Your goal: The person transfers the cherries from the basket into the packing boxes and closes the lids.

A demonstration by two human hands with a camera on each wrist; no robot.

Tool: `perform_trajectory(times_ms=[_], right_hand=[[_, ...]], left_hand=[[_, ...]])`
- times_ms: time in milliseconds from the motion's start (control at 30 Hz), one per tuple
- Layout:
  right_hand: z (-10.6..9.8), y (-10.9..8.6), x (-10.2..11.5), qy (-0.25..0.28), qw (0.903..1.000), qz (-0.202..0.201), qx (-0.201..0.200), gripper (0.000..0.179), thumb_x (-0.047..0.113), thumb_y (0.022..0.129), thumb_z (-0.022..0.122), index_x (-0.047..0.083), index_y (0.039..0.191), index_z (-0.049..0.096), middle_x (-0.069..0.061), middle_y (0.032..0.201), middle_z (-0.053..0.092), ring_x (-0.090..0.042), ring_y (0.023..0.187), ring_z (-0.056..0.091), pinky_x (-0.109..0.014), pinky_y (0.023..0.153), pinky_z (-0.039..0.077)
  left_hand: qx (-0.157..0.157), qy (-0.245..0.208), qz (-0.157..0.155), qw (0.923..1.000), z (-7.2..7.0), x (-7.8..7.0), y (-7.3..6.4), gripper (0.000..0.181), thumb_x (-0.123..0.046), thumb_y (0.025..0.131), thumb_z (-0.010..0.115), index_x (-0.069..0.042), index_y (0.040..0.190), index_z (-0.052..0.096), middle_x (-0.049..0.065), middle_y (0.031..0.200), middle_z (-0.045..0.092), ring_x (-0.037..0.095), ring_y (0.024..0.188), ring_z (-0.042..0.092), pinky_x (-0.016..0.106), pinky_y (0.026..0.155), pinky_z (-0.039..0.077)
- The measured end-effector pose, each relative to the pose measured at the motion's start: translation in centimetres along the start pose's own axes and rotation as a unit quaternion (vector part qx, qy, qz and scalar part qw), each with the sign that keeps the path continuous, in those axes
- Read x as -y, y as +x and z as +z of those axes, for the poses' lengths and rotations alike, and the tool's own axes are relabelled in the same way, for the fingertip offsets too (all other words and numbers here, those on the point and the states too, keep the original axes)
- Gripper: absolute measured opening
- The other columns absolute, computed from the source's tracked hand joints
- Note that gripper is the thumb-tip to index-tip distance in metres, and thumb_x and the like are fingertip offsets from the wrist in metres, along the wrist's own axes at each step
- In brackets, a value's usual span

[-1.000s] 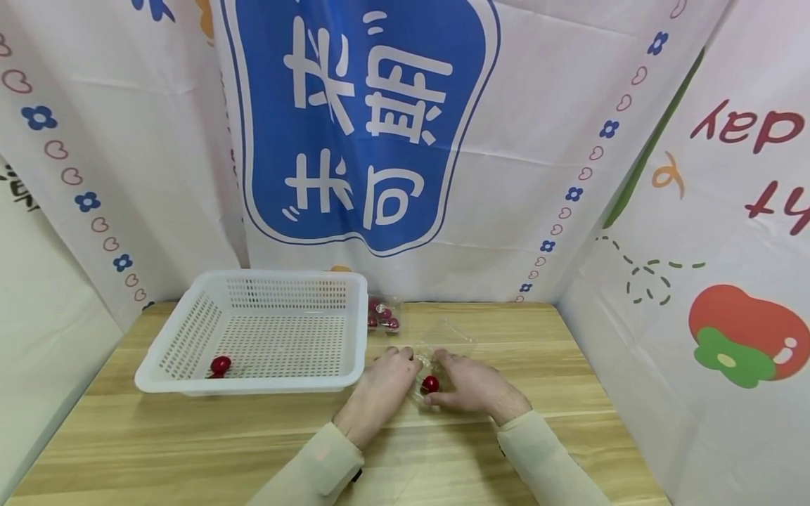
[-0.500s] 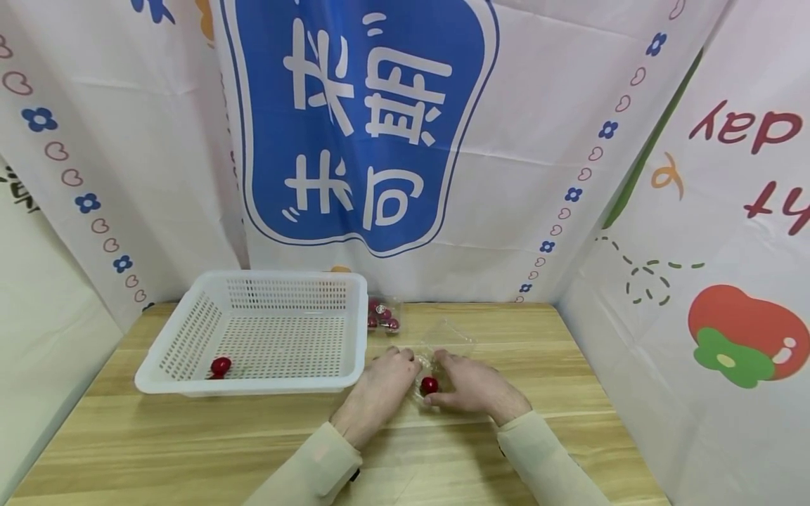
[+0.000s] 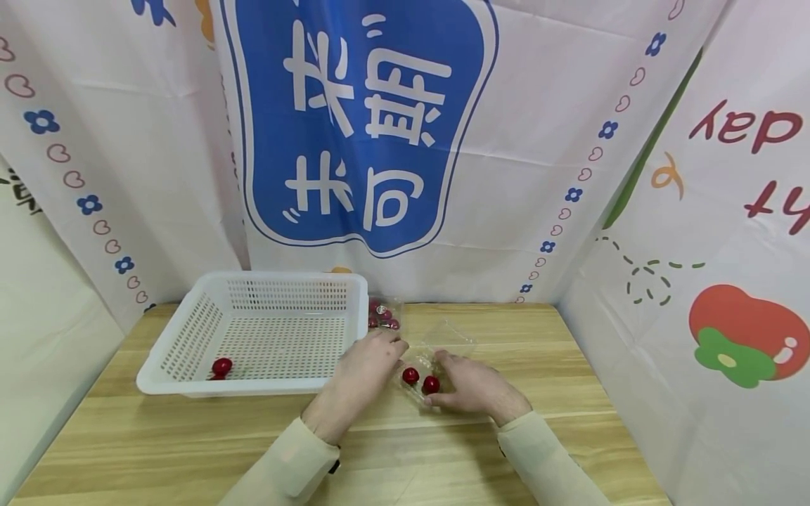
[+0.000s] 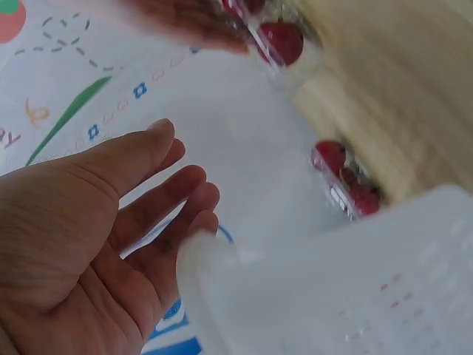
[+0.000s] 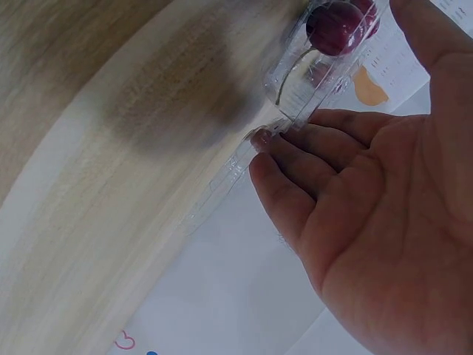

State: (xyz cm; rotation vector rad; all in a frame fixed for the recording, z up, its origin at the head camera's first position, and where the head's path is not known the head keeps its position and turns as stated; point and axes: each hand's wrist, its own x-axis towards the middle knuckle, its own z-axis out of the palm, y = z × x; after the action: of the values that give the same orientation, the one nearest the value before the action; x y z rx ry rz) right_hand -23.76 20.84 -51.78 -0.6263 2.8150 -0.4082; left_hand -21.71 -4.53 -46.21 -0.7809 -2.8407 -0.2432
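My right hand (image 3: 477, 390) holds a small clear plastic box (image 3: 422, 363) on the wooden table, thumb at its near side and fingers at its far side. In the box lie two red cherries, a left one (image 3: 410, 376) and a right one (image 3: 432, 384). The right wrist view shows a cherry (image 5: 334, 29) with a long stem through the plastic. Its clear lid (image 3: 451, 337) is folded back on the far side. My left hand (image 3: 363, 365) is empty, between the box and the white basket, its fingers (image 4: 166, 196) loosely bent beside the basket's rim.
The white perforated basket (image 3: 253, 385) stands on the left of the table, with red cherries (image 3: 221, 366) in its near left corner. Behind its right end sits another clear box (image 3: 397, 308) filled with several cherries. Printed cloth (image 3: 493, 232) hangs behind the table.
My left hand has drawn away from the box to the left, toward the basket. A second cherry now shows in the box. My right hand has stayed in place.
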Motion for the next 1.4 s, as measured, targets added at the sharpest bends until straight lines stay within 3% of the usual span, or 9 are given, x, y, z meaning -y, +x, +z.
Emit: perform_trajectory(times_ms=[267, 500, 700, 967, 1200, 1400], right_hand=[[-0.1, 0.0, 0.1, 0.0, 1.0, 0.005, 0.006, 0.106, 0.064, 0.099, 0.09, 0.003, 0.175, 0.048, -0.026, 0.169, 0.066, -0.046, 0.15, 0.071, -0.064, 0.127, 0.06], [-0.1, -0.1, 0.1, -0.001, 0.9999, 0.01, 0.009, 0.107, 0.065, 0.099, 0.089, 0.004, 0.176, 0.047, -0.025, 0.171, 0.064, -0.046, 0.154, 0.069, -0.064, 0.13, 0.058], [-0.1, -0.1, 0.2, -0.003, 0.9999, 0.01, 0.01, 0.107, 0.065, 0.099, 0.089, 0.003, 0.176, 0.047, -0.025, 0.171, 0.064, -0.045, 0.154, 0.069, -0.063, 0.13, 0.059], [-0.1, -0.1, 0.2, -0.006, 0.9999, 0.011, 0.009, 0.107, 0.066, 0.099, 0.088, 0.004, 0.176, 0.047, -0.025, 0.172, 0.063, -0.045, 0.155, 0.068, -0.063, 0.13, 0.058], [-0.1, -0.1, 0.2, -0.005, 0.9999, 0.013, 0.009, 0.107, 0.065, 0.099, 0.088, 0.003, 0.176, 0.047, -0.024, 0.172, 0.063, -0.045, 0.155, 0.068, -0.063, 0.13, 0.058], [-0.1, -0.1, 0.2, -0.007, 0.9998, 0.015, 0.009, 0.108, 0.066, 0.099, 0.088, 0.003, 0.176, 0.046, -0.024, 0.173, 0.062, -0.045, 0.156, 0.067, -0.063, 0.13, 0.058]], left_hand=[[-0.022, -0.028, -0.017, 0.9992, -1.5, 2.3, -0.9, 0.034, -0.017, 0.107, 0.086, -0.008, 0.14, 0.082, 0.015, 0.138, 0.082, 0.036, 0.126, 0.079, 0.051, 0.113, 0.07], [-0.054, -0.023, -0.02, 0.9981, -2.1, 4.4, -1.8, 0.025, -0.012, 0.106, 0.087, -0.005, 0.13, 0.083, 0.014, 0.128, 0.083, 0.037, 0.118, 0.08, 0.052, 0.107, 0.072], [-0.069, -0.032, -0.025, 0.9968, -2.6, 6.1, -2.6, 0.025, -0.009, 0.106, 0.086, -0.002, 0.13, 0.083, 0.017, 0.128, 0.083, 0.039, 0.122, 0.08, 0.054, 0.108, 0.071], [-0.071, -0.038, -0.048, 0.9955, -3.0, 8.5, -3.5, 0.028, -0.009, 0.105, 0.087, -0.001, 0.132, 0.083, 0.02, 0.135, 0.083, 0.044, 0.126, 0.08, 0.059, 0.113, 0.069], [-0.05, -0.049, -0.09, 0.9934, -3.5, 10.5, -4.7, 0.032, -0.011, 0.107, 0.085, -0.003, 0.137, 0.081, 0.022, 0.139, 0.082, 0.047, 0.129, 0.079, 0.065, 0.113, 0.068], [-0.043, -0.055, -0.107, 0.9918, -3.5, 12.7, -5.7, 0.033, -0.012, 0.107, 0.085, 0.0, 0.138, 0.08, 0.024, 0.137, 0.082, 0.05, 0.13, 0.078, 0.068, 0.113, 0.066]])
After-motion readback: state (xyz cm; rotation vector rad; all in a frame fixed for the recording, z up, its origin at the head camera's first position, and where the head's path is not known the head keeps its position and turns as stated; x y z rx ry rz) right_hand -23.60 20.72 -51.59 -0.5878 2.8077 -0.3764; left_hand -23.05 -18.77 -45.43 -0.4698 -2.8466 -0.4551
